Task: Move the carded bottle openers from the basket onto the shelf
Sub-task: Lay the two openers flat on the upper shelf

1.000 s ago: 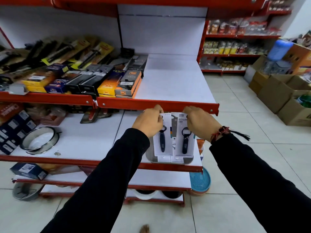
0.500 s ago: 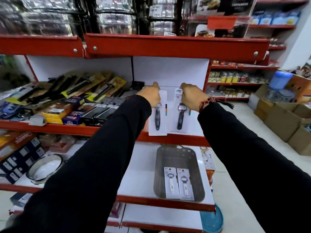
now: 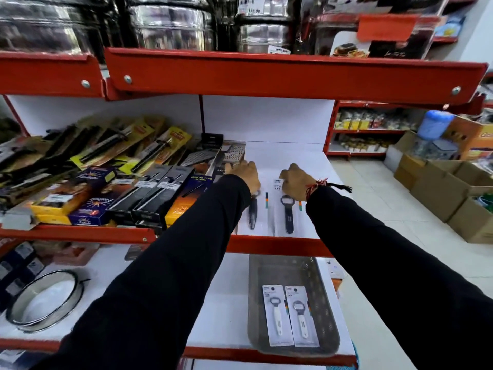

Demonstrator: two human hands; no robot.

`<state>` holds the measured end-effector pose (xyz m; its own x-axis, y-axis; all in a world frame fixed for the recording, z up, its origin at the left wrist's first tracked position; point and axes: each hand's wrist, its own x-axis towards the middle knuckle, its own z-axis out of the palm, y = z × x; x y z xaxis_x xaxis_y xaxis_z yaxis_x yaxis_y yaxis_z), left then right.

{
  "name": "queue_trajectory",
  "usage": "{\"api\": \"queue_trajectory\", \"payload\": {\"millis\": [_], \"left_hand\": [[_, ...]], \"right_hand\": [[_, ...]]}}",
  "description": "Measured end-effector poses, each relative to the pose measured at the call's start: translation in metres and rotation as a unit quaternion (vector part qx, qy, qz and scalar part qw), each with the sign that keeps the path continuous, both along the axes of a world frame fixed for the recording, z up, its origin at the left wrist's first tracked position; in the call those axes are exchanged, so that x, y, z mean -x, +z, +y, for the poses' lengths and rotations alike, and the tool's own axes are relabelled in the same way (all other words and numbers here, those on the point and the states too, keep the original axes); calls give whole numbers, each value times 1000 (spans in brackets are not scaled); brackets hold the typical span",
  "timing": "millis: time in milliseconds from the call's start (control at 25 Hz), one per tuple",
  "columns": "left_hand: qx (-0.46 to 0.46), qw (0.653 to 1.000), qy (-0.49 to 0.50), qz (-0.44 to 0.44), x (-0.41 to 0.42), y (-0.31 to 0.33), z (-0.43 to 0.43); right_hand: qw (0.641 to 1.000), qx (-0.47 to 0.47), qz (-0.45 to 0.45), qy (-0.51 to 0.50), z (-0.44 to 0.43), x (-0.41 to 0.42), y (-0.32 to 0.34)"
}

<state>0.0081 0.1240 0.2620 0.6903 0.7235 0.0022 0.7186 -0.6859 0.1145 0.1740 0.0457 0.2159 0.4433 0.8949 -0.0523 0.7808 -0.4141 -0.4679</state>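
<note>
Two carded bottle openers with dark handles lie side by side on the white shelf (image 3: 290, 157), close to its red front lip. My left hand (image 3: 244, 175) covers the top of the left card (image 3: 256, 212). My right hand (image 3: 295, 182) grips the top of the right card (image 3: 288, 215). Both sets of fingers are still on the cards. One level down, a grey metal basket (image 3: 324, 292) holds two more carded openers with white handles (image 3: 276, 315) (image 3: 302, 315), lying flat next to each other.
Boxed and carded kitchen tools (image 3: 149, 193) fill the left half of the same shelf, with graters (image 3: 232, 153) right beside my left hand. A red shelf edge (image 3: 280, 76) hangs overhead. A round metal ring (image 3: 45, 299) lies lower left. Cardboard boxes (image 3: 440, 188) stand on the floor at right.
Both hands lifted the two dark-handled cards up from above the basket, carried them onto the middle shelf and laid them flat. The camera view tilted upward.
</note>
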Motion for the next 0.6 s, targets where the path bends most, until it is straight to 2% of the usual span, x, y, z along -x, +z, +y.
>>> {"api": "queue_trajectory", "payload": {"millis": [40, 80, 160, 280, 400, 480, 600], "left_hand": [[-13, 1000, -2, 19, -2, -8, 1], [-28, 999, -7, 36, -4, -16, 0], [-72, 995, -11, 63, -5, -28, -4], [-118, 988, -11, 98, -1, -33, -15], [-135, 984, -27, 116, 7, -35, -20], [-131, 989, -29, 62, 12, -32, -28], [-153, 980, -51, -115, 31, -30, -57]], "right_hand": [[998, 2, -59, 8, -6, 8, 0], [998, -18, -57, -12, -12, 20, 6], [993, -2, -116, -7, -17, 27, 3], [991, 22, -130, -12, -21, 29, -3], [989, -7, -149, -14, -36, 29, 4], [987, -36, -155, -22, -52, 31, 10], [977, -114, -179, -21, -86, 48, 19]]}}
